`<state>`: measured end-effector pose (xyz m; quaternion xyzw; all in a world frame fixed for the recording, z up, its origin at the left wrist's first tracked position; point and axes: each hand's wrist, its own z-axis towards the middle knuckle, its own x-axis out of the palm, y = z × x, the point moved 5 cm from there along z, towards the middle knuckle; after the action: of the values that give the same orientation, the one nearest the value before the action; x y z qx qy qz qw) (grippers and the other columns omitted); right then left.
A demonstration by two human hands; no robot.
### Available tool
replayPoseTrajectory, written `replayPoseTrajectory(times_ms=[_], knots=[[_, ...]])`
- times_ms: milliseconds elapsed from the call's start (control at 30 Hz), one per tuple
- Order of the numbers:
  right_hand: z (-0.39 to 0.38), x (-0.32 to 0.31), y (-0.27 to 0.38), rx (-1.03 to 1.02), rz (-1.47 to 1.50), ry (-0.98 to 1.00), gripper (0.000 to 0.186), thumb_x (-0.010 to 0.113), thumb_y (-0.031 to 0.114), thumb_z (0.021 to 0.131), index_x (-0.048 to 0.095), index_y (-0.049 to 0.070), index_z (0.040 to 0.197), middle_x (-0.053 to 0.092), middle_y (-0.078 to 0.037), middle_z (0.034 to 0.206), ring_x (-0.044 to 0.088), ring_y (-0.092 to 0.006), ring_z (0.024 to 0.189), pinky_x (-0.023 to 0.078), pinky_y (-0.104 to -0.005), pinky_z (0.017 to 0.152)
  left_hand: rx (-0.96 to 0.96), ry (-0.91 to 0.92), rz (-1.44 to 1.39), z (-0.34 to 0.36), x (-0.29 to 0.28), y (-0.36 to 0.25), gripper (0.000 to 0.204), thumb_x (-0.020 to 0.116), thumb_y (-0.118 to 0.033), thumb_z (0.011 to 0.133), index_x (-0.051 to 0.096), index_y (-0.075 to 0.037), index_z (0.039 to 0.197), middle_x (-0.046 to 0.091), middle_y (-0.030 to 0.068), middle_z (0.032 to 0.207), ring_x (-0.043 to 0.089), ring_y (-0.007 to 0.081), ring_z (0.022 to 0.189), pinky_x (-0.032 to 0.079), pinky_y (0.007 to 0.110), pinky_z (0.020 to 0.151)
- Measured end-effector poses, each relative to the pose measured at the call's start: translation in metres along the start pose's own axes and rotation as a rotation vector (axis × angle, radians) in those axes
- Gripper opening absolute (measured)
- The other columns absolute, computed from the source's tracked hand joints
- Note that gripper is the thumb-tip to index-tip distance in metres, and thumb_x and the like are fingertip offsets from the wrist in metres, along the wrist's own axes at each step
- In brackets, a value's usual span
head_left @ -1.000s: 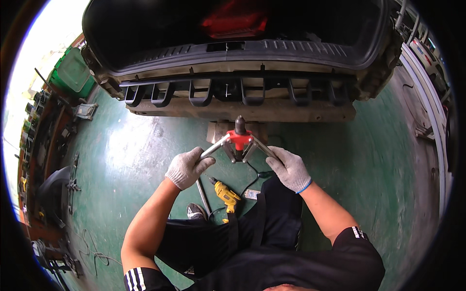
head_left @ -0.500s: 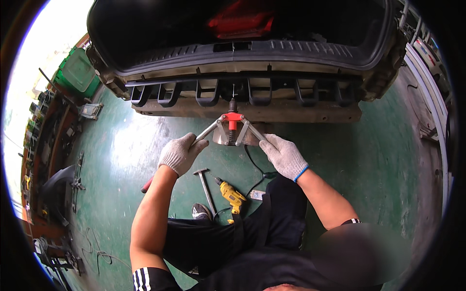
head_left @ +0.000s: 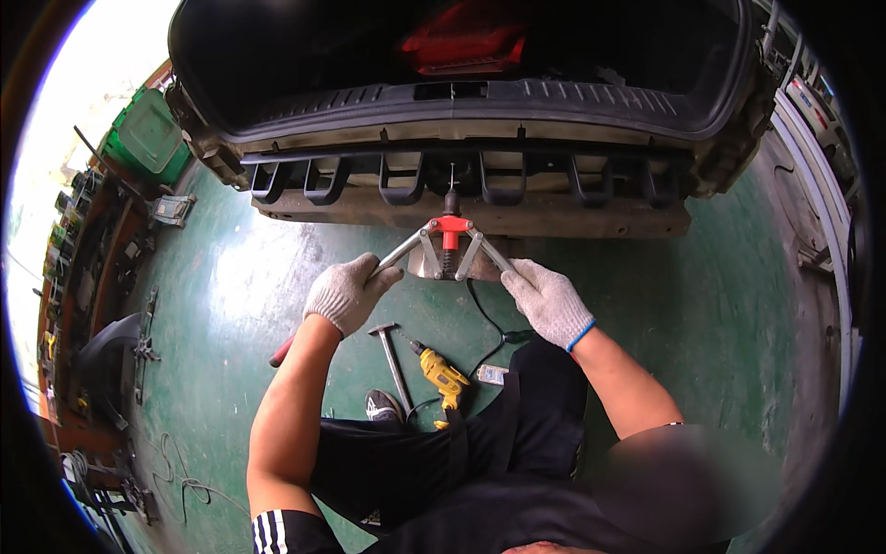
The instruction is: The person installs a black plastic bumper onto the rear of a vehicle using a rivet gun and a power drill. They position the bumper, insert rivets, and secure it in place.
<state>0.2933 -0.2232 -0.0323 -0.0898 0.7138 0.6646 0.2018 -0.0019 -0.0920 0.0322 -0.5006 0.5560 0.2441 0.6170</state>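
My left hand [head_left: 349, 291], in a white knitted glove, is wrapped round one silver lever of a two-handed rivet gun [head_left: 450, 227]. My right hand [head_left: 551, 300], also gloved, grips the other lever. The tool has a red body and a dark nose pointing away from me, with a thin rivet pin [head_left: 452, 175] standing out of its tip. That tip is in front of the black slotted bracket [head_left: 401, 180] across the rear of a car; I cannot tell whether it touches. A red grip [head_left: 281, 352] shows below my left wrist.
On the green floor by my foot lie a hammer [head_left: 393, 365] and a yellow corded drill [head_left: 442, 376], with a small white packet [head_left: 492, 374] beside them. The open car boot [head_left: 332, 102] spans the far side. A green bin [head_left: 150, 138] and cluttered shelving [head_left: 83, 277] stand left.
The view has shifted a little, so nearly everything sits slightly farther right. Both hands keep hold of the rivet gun, its levers spread about as before.
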Motion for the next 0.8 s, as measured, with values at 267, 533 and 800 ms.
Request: replayPoseTrajectory(times_ms=[267, 533, 800], knots=[[0.002, 0.001, 0.001, -0.033, 0.016, 0.007, 0.037, 0.063, 0.034, 0.114, 0.071, 0.005, 0.135, 0.063, -0.005, 0.088, 0.06, -0.0167, 0.08, 0.051, -0.0338, 0.074, -0.012, 0.011, -0.002, 0.0, -0.003, -0.002, 0.058, 0.065, -0.063, 0.105, 0.069, -0.005, 0.102, 0.073, 0.0261, 0.09, 0.071, 0.0503, 0.092, 0.056, 0.054, 0.081], [0.0, -0.009, 0.026, 0.1, 0.1, 0.114, 0.034, 0.062, 0.035, 0.114, 0.073, 0.006, 0.128, 0.063, -0.003, 0.082, 0.057, -0.0123, 0.074, 0.053, -0.0317, 0.073, 0.0, 0.025, -0.025, -0.001, -0.023, -0.005, 0.058, 0.068, -0.058, 0.106, 0.07, 0.0, 0.1, 0.065, 0.0235, 0.077, 0.06, 0.0363, 0.07, 0.052, 0.049, 0.075], [0.007, -0.015, 0.027, 0.16, 0.212, 0.121, 0.035, 0.061, 0.036, 0.115, 0.072, 0.004, 0.123, 0.053, 0.004, 0.077, 0.049, -0.0072, 0.068, 0.045, -0.0287, 0.064, 0.056, 0.11, 0.031, 0.016, -0.04, -0.018, 0.06, 0.064, -0.059, 0.107, 0.074, 0.001, 0.106, 0.07, 0.0238, 0.086, 0.066, 0.0369, 0.079, 0.053, 0.049, 0.081]])
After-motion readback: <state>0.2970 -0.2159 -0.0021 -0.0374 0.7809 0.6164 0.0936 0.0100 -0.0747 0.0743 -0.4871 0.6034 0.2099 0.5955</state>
